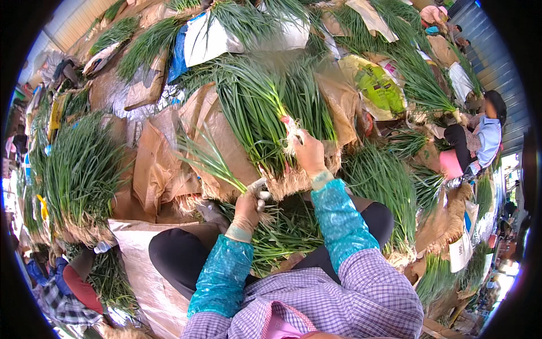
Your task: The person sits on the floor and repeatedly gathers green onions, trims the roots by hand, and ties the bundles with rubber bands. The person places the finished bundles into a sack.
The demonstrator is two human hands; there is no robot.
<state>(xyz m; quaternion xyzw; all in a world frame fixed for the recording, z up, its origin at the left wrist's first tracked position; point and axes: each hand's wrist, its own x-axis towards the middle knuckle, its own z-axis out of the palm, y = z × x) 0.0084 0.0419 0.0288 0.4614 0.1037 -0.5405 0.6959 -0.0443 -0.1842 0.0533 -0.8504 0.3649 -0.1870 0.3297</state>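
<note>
My left hand (pixel 247 208), in a pale glove, grips a few thin green onion stalks (pixel 218 159) by their lower ends, leaves pointing up and left. Higher and to the right, my gloved right hand (pixel 309 153) is closed around the root end of a small bunch of green onions (pixel 273 95). That bunch lies over a large pile of green onions (pixel 250 127), whose pale roots (pixel 288 183) face me. Loose green leaves (pixel 286 233) cover the ground between my knees.
Brown sacking (pixel 230 159) flanks the pile. More green onions stand at left (pixel 78 169) and right (pixel 379 190). A white sack (pixel 146 271) lies by my left knee. One person (pixel 482 135) sits at right, another (pixel 70 284) at lower left.
</note>
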